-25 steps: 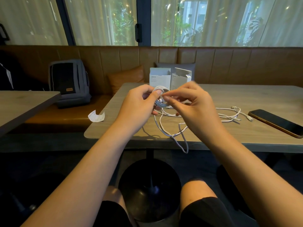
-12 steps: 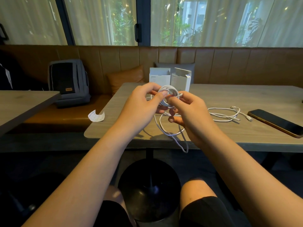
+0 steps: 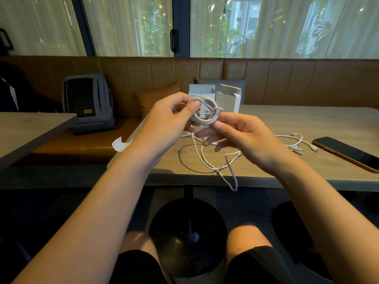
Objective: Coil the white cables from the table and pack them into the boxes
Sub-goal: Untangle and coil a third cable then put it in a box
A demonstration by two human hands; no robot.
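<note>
Right hand (image 3: 244, 140) lowered, round white coil (image 3: 205, 111)

Dim, backlit by curtained windows (image 3: 127, 25); wide-angle edges bend.

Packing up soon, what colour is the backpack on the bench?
Grey backpack with a black front panel, in the head view.

One view only, worn on the person's head; it looked forward and down, wide-angled, so straight edges bowed toward the frame's borders; both forearms ran up from the lower corners to the left hand (image 3: 168, 121) and right hand (image 3: 246, 138) at the centre, close to the lens; the table (image 3: 307, 124) lay just beyond them; the knees sat at the bottom edge; the bench (image 3: 287, 83) and window (image 3: 131, 25) closed the far side.
</note>
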